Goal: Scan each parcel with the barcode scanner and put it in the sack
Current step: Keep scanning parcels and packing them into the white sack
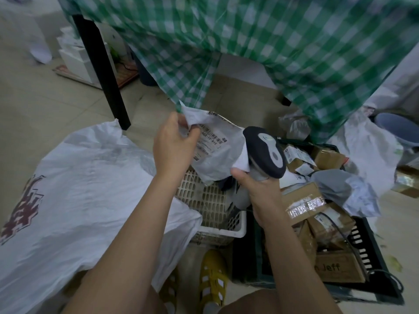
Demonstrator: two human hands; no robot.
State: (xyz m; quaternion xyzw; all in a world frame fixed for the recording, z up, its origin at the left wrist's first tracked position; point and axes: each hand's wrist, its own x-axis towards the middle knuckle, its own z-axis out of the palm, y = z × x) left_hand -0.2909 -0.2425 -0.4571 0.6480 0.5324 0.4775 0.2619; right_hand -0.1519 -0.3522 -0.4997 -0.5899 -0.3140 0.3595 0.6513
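My left hand (173,146) grips the top left corner of a white plastic mailer parcel (218,152) whose printed label faces up. My right hand (256,191) is closed on the grey handle of the barcode scanner (265,152); its dark head hangs just right of the label, over the parcel's right edge. A big white woven sack (74,196) with dark red print lies at the left, below my left arm. The dark crate (371,252) at the right holds several cardboard boxes (303,198) and a grey mailer (340,189).
A white slotted basket (215,214) sits under the held parcel, between sack and crate. A table with a green checked cloth (272,53) and a black leg (102,71) stands ahead. My yellow shoes (213,279) are on the tiled floor. More bags lie at the right.
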